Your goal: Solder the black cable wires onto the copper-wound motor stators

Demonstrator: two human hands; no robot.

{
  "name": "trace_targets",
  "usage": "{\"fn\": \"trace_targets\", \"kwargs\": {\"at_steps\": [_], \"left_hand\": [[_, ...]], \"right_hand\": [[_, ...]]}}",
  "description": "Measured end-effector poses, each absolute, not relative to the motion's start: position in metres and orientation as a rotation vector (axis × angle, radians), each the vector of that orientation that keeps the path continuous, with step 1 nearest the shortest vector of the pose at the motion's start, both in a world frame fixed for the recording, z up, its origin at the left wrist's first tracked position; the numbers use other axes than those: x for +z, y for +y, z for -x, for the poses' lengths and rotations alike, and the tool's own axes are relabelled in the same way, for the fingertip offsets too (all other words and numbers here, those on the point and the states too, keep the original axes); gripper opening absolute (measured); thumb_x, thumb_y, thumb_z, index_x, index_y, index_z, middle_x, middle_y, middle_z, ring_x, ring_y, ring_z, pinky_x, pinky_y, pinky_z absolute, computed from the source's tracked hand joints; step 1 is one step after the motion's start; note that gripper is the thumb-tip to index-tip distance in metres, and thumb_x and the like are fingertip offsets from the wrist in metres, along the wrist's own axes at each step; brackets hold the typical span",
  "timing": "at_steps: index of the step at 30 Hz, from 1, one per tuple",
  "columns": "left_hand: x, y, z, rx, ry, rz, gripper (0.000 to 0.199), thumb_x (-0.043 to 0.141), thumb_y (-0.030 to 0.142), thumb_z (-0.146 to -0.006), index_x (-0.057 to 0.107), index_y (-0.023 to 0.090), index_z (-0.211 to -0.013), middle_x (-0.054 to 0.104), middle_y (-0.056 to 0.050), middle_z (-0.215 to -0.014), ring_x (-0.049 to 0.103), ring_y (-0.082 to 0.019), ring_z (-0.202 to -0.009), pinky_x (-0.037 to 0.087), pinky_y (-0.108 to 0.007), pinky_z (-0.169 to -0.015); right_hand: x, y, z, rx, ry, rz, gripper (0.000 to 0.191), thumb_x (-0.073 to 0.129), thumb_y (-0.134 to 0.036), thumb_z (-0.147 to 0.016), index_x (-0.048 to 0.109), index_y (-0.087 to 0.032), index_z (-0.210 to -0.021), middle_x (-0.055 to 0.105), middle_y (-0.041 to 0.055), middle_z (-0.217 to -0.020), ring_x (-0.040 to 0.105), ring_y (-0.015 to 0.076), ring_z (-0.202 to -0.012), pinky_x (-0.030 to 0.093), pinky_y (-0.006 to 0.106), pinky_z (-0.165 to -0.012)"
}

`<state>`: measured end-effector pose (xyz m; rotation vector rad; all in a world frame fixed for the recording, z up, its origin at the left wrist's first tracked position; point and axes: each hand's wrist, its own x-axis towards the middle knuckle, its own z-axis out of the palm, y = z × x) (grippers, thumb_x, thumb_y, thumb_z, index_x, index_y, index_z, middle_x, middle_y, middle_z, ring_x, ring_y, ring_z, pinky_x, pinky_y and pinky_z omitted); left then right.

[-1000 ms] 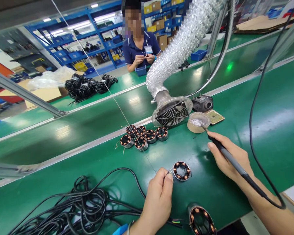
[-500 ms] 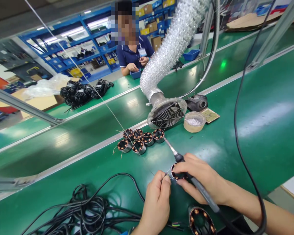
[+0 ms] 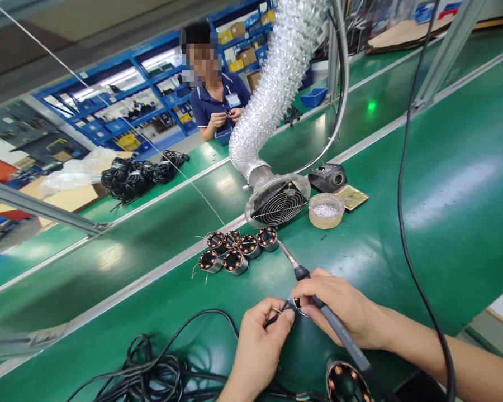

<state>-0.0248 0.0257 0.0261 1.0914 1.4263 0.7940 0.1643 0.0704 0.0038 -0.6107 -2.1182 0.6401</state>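
My right hand (image 3: 352, 312) is closed around a soldering iron (image 3: 344, 338), its tip pointing up and left over the bench. The same fingers pinch a small motor stator (image 3: 295, 302) with copper windings, mostly hidden behind them. Fingers of my left hand (image 3: 260, 343) pinch a thin black wire or sleeve (image 3: 272, 320) right beside that stator; a pale thin lead shows there too. Whether the two are joined I cannot tell. Below my right hand stands a larger-looking stator (image 3: 332, 379), cut off by the lower edge. Black cables (image 3: 159, 365) lie tangled left of my left hand.
Several stators (image 3: 235, 262) stand grouped ahead on the green bench. Behind them are a fume extractor (image 3: 279, 204) with a silver duct (image 3: 272, 84), a tub of solder bits (image 3: 326, 211), and an iron holder (image 3: 329, 177). A co-worker (image 3: 220, 100) sits across the conveyor.
The stator in my right fingers has tilted and is more covered. My left fingers have shifted, showing more of the black wire or sleeve. The camera view has turned slightly.
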Motion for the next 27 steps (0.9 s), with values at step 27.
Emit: {"fn": "trace_targets", "kwargs": {"at_steps": [27], "left_hand": [[0.025,0.034,0.025,0.870,1.531,-1.162,0.029,0.066,0.041,-0.080,0.074,0.015,-0.071,0.071,-0.004,-0.066,0.058,-0.016,-0.062,0.044,-0.023,-0.057]], "right_hand": [[0.002,0.076,-0.152,0.627,-2.068,0.646,0.025,0.050,-0.011,-0.092,0.053,-0.019,-0.116,0.066,0.0058,-0.095,0.057,0.0158,-0.075,0.051,0.028,-0.069]]}}
